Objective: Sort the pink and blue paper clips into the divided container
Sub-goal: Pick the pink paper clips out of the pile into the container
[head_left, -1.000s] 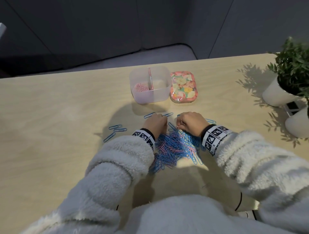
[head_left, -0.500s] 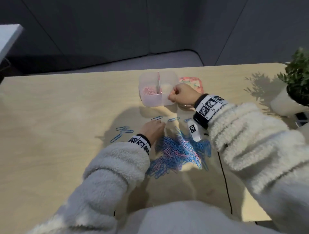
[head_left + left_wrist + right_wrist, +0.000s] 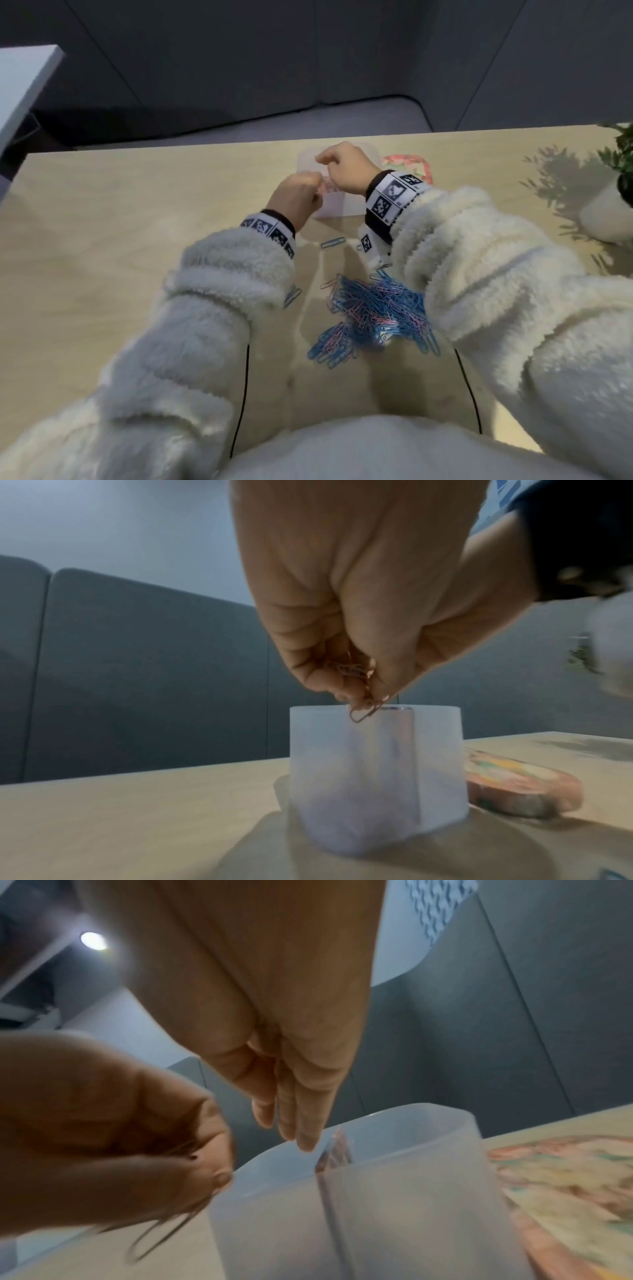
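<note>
left hand [image 3: 346, 593] now over divided container [image 3: 373, 780], pinching pink clips [image 3: 363, 712] | right hand [image 3: 284, 1047] fingers straight, empty, arrived above divider | drop imminent

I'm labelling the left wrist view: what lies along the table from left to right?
Left hand pinching pink paper clips over the divided container → floral lid lying flat beside it, at right.

Hands hide most of the container [image 3: 342, 209] (contents unreadable).
</note>
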Available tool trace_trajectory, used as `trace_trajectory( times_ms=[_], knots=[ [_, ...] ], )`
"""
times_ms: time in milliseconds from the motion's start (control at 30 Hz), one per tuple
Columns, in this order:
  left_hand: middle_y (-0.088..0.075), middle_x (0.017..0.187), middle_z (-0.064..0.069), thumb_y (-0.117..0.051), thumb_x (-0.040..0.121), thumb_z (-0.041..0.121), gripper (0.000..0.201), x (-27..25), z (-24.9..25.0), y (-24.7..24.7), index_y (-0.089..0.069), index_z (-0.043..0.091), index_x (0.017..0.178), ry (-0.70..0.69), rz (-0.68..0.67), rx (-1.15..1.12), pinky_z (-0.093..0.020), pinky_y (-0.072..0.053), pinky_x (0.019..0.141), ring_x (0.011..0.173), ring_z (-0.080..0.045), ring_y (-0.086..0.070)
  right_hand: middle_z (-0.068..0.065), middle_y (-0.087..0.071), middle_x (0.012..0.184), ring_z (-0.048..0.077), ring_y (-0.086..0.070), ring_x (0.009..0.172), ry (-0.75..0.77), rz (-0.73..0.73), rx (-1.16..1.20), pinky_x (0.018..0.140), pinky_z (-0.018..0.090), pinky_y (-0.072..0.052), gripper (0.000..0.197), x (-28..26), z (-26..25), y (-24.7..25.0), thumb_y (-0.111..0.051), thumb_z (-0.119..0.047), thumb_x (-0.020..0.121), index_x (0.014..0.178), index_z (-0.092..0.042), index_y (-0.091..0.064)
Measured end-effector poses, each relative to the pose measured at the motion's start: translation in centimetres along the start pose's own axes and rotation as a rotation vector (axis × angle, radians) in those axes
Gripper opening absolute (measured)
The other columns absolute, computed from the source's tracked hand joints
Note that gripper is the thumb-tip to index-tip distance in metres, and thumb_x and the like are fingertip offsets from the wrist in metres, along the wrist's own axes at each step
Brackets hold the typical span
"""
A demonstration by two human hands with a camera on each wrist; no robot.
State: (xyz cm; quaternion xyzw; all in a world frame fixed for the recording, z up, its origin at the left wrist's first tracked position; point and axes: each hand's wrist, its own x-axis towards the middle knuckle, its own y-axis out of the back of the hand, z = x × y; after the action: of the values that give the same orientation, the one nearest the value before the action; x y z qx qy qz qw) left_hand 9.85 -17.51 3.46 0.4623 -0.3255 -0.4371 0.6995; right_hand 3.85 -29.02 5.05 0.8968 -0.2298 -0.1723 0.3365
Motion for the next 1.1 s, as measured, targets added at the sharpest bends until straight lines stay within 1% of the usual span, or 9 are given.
trace_trajectory(
  times_ms=[133, 233, 400, 500, 567, 700, 800, 900, 1100],
  knots=[
    [-0.061, 0.107, -0.022, -0.044, 0.087, 0.006, 0.02, 3.3, 0.4, 0.1, -0.06, -0.001, 0.098, 0.053, -0.094, 0.043, -0.037, -0.04, 0.083, 0.1, -0.035, -0.057, 0.016, -0.066, 0.115, 0.024, -0.06, 0.109, 0.029, 0.18, 0.169, 0.099, 0.028, -0.045, 0.036, -2.4, 2.5, 1.8, -0.039, 0.006, 0.083, 0.108, 0.002, -0.065],
    [-0.061, 0.116, -0.022, -0.041, 0.092, 0.01, 0.026, 4.5, 0.3, -1.0, -0.06, 0.003, 0.109, 0.073, -0.196, 0.128, -0.039, -0.044, 0.09, 0.108, -0.037, -0.056, 0.011, -0.066, 0.094, 0.019, -0.06, 0.084, -0.023, 0.215, 0.202, 0.074, 0.022, -0.051, 0.029, -5.2, 5.4, 2.8, -0.043, 0.008, 0.082, 0.097, 0.004, -0.067],
    [-0.061, 0.119, -0.022, -0.04, 0.092, 0.01, 0.028, 4.3, 0.2, -1.2, -0.059, 0.006, 0.113, 0.096, -0.186, 0.063, -0.039, -0.043, 0.09, 0.11, -0.037, -0.055, 0.008, -0.068, 0.083, -0.011, -0.057, 0.067, -0.131, 0.127, 0.057, 0.07, 0.005, -0.042, 0.016, -9.4, 10.3, 2.6, -0.052, 0.007, 0.083, 0.087, 0.008, -0.067],
    [-0.062, 0.108, -0.02, -0.039, 0.09, 0.014, 0.029, 2.3, 0.6, -1.2, -0.062, 0.004, 0.105, -0.021, 0.051, -0.018, -0.04, -0.041, 0.087, 0.102, -0.035, -0.055, 0.001, -0.065, 0.081, 0.015, -0.061, 0.081, -0.195, 0.007, -0.114, 0.077, 0.022, -0.044, 0.018, -10.9, 12.4, 1.3, -0.056, 0.001, 0.081, 0.077, -0.012, -0.068],
    [-0.064, 0.097, -0.016, -0.042, 0.09, 0.015, 0.025, 0.0, 1.2, -1.6, -0.064, 0.006, 0.096, -0.09, 0.135, 0.006, -0.041, -0.044, 0.08, 0.09, -0.033, -0.058, 0.002, -0.067, 0.084, 0.022, -0.063, 0.087, -0.175, -0.051, -0.209, 0.077, 0.024, -0.042, 0.018, -11.5, 13.1, 0.6, -0.058, -0.002, 0.08, 0.077, -0.016, -0.068],
    [-0.066, 0.098, -0.006, -0.049, 0.092, 0.016, 0.018, -5.2, 0.9, -4.1, -0.065, 0.013, 0.099, -0.047, -0.169, 0.022, -0.029, -0.043, 0.073, 0.087, -0.024, -0.061, 0.004, -0.068, 0.109, 0.025, -0.06, 0.104, -0.073, -0.091, -0.355, 0.082, 0.028, -0.044, 0.02, -12.1, 13.7, -0.2, -0.058, -0.003, 0.082, 0.095, -0.012, -0.07],
    [-0.063, 0.101, -0.005, -0.053, 0.09, 0.02, 0.016, -7.9, 0.2, -5.9, -0.064, 0.013, 0.1, 0.012, -0.335, 0.0, -0.029, -0.043, 0.076, 0.092, -0.024, -0.06, 0.002, -0.064, 0.11, 0.024, -0.057, 0.109, 0.011, -0.162, -0.518, 0.079, 0.031, -0.044, 0.017, -12.2, 14.0, -0.3, -0.058, -0.009, 0.083, 0.096, -0.014, -0.068],
    [-0.06, 0.101, -0.007, -0.056, 0.089, 0.022, 0.017, -9.0, 0.4, -6.7, -0.063, 0.01, 0.099, 0.051, -0.339, -0.074, -0.032, -0.045, 0.08, 0.092, -0.024, -0.058, 0.005, -0.064, 0.108, 0.025, -0.058, 0.108, 0.038, -0.178, -0.568, 0.08, 0.033, -0.047, 0.006, -12.3, 13.9, 0.1, -0.061, -0.012, 0.082, 0.085, -0.01, -0.066],
    [-0.058, 0.101, -0.012, -0.057, 0.088, 0.017, 0.014, -9.6, 1.0, -7.6, -0.061, 0.004, 0.091, 0.098, -0.294, -0.085, -0.033, -0.042, 0.081, 0.093, -0.027, -0.055, 0.011, -0.059, 0.078, 0.029, -0.057, 0.072, -0.06, -0.135, -0.308, 0.067, 0.033, -0.047, 0.01, -12.7, 13.7, -0.1, -0.054, -0.007, 0.081, 0.072, -0.004, -0.056]
  ],
)
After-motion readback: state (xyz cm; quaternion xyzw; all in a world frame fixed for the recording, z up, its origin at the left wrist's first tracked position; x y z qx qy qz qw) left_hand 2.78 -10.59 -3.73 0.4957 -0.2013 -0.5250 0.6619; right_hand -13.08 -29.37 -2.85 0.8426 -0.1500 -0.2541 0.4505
